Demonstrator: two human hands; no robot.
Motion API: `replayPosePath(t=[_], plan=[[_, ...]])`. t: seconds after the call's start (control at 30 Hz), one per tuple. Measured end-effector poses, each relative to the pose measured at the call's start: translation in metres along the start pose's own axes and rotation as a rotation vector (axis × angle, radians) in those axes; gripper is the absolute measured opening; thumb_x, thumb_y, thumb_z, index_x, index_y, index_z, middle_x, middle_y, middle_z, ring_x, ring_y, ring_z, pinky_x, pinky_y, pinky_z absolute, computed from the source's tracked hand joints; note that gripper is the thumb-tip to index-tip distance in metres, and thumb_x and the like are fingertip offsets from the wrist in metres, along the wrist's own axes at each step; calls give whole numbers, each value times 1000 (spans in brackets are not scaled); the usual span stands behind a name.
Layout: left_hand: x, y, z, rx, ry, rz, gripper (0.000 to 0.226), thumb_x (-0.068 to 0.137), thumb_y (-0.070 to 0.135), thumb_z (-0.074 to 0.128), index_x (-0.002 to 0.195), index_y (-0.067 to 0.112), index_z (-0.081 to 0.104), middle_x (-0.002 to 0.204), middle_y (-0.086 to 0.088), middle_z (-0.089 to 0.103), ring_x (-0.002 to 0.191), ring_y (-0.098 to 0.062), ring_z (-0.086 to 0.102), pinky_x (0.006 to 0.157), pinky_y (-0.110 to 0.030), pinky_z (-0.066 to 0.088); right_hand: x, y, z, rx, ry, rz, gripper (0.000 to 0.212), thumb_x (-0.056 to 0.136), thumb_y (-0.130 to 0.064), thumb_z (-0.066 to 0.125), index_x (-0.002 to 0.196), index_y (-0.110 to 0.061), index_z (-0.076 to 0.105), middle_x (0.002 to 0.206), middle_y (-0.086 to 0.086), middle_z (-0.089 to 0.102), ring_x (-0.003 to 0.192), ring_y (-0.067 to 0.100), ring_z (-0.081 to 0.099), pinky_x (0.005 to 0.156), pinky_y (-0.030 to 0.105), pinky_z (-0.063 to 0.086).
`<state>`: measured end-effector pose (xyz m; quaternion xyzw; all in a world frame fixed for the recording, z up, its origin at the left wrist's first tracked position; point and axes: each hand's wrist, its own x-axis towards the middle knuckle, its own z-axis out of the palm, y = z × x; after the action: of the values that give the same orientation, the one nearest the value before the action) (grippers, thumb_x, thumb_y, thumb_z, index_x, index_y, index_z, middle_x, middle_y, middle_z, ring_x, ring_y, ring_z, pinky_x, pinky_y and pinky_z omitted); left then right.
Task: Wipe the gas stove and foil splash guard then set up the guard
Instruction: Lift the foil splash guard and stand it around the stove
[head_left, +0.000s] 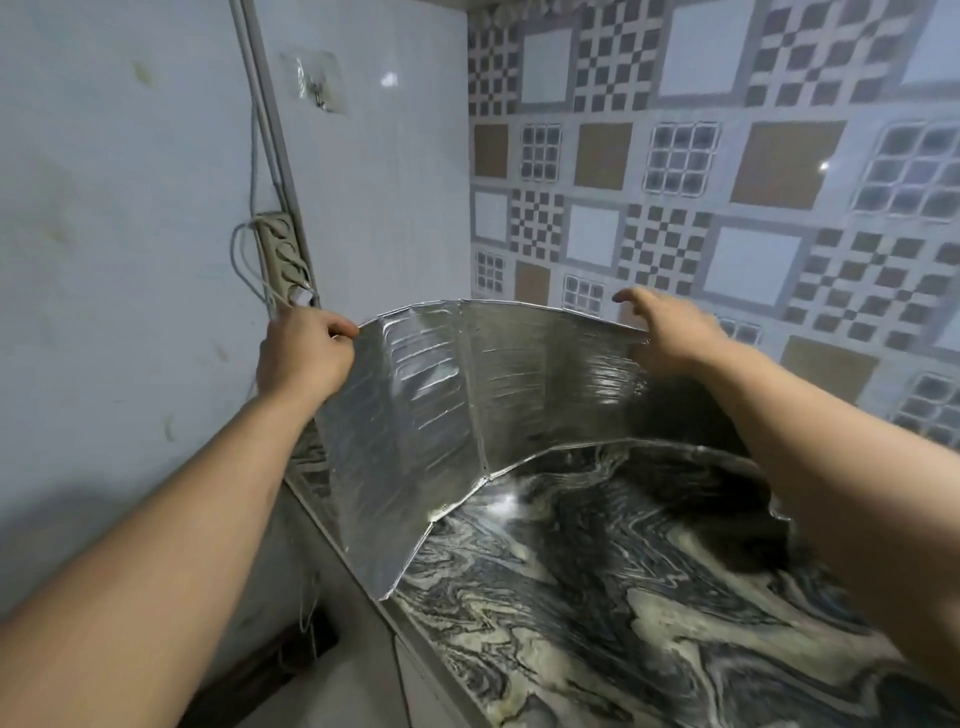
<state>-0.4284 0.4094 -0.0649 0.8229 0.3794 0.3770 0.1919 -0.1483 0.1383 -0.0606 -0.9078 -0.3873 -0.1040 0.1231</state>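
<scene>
The foil guard (467, 395) stands upright in the middle of the frame, curved in an arc with its shiny ribbed face toward the camera. Its bottom edge rests on the counter (623, 597), a dark stone top with pale swirling veins that fills the lower right of the frame. A fold line runs down the guard left of its centre, and the leftmost panel reaches down to the counter's front left corner. The right end of the guard curves around behind the right forearm and shows again as a crumpled edge at the right middle of the frame.

The left hand (304, 353), at the left middle of the frame, is closed, pinching the guard's top left corner between thumb and fingers. The right hand (670, 327), at the upper middle right, lies over the guard's top edge near its right end; its thumb and forefinger are spread apart, and whether the other fingers grip the foil behind cannot be told.

Behind the guard, the upper right of the frame is a wall of patterned tiles (727, 156) in grey, white and brown squares. The upper left is plain pale wall (104, 208), with a power strip (283, 254) and its looped cables fixed just above the left hand.
</scene>
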Motion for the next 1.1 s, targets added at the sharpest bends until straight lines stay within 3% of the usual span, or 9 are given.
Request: replayPosePath(t=[0.17,0.27,0.37,0.57,0.67,0.73,0.93,1.03,1.1], plan=[[8,1,8,-36,19,-25,30,84,12,55,98,24,78,108,-7,74,99,-35,65,93,-37,52,-15,41,-4,-16,-131,139,95,65,-48,80,142,-44,25,148,5,45,130,32,48,102,57,42],[12,4,13,-43,26,-14,32,84,9,54,101,20,78,110,-9,74,102,-36,64,93,-36,50,-25,64,-7,-56,-164,173,103,62,-38,85,146,-37,26,152,2,41,134,30,44,103,52,43],[15,4,14,-49,18,5,32,85,7,53,103,17,78,111,-11,73,102,-35,63,91,-35,49,-38,86,-6,-67,-136,277,93,65,-39,79,143,-39,28,147,-1,48,131,27,49,100,53,45],[20,-6,15,-70,1,1,27,87,12,56,100,21,78,109,-7,74,102,-31,63,89,-33,47,-52,103,19,18,-101,454,83,66,-66,66,138,-32,41,138,1,56,122,31,55,100,52,43],[24,-15,16,-70,-13,-4,24,86,16,59,99,23,78,109,-7,74,103,-30,63,93,-35,48,-48,96,30,-43,26,493,44,88,-44,62,127,-29,51,129,7,62,115,34,58,96,47,42],[24,-17,17,-70,-14,-11,23,85,16,61,100,23,78,108,-8,74,102,-30,64,91,-32,47,-45,89,32,-79,105,508,30,94,-28,55,124,-27,55,122,12,65,109,37,60,94,48,41],[27,-18,20,-146,-15,-47,22,85,19,62,100,23,78,102,-6,75,92,-26,65,85,-30,48,-48,97,19,-140,248,478,44,89,-2,44,129,-19,50,116,22,63,104,44,59,86,53,47],[29,-7,24,-162,8,-18,24,87,15,60,102,19,78,104,-7,75,88,-21,62,81,-25,43,-52,109,4,-102,344,432,53,88,8,40,130,-23,35,106,26,63,89,45,59,72,49,50],[32,1,27,-170,13,-5,25,88,13,58,103,17,78,102,-8,75,79,-16,57,71,-21,40,-56,116,-9,-61,346,379,51,86,8,41,124,-25,33,103,28,60,83,41,55,72,48,48]])
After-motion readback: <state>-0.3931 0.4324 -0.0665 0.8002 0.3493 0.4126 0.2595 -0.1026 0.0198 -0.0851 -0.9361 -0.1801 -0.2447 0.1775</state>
